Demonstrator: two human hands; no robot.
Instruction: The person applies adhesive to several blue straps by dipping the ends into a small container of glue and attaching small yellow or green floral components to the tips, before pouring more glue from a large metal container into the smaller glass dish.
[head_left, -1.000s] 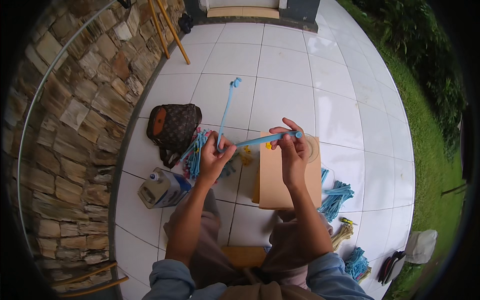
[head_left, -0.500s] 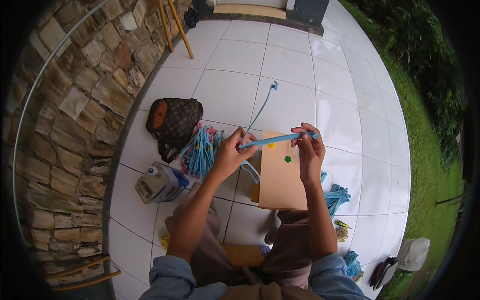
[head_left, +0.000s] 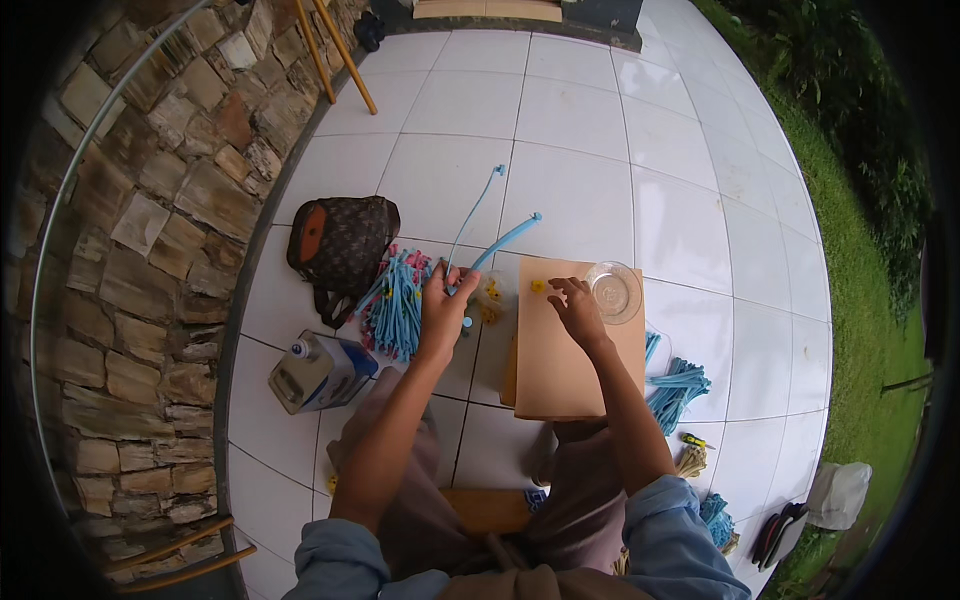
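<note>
My left hand point(head_left: 440, 315) is closed around a thick light-blue tube point(head_left: 512, 238) that slants up to the right. A thinner blue stem point(head_left: 474, 218) with a small piece at its tip rises from the same hand. Below the fingers a small blue end point(head_left: 467, 322) shows. My right hand point(head_left: 578, 308) hovers over a tan cardboard box point(head_left: 560, 385), its fingers apart and nothing visible in them. Close to its fingertips lies a small yellow flower-shaped piece point(head_left: 538, 286). A clear glass dish point(head_left: 622, 288) stands on the box beyond that hand.
Left of the box lies a heap of blue and pink strips point(head_left: 398, 310), by a brown backpack point(head_left: 345, 240) and a jerrycan point(head_left: 322, 375). A clear bag of yellow pieces point(head_left: 492, 298) sits beside the box. Bundles of blue strips point(head_left: 680, 390) and a yellow cutter point(head_left: 697, 441) lie right.
My right hand has let go of the blue tube and come down over the box, where it covers the spot of the green piece. My left hand has shifted left, still holding the tube.
</note>
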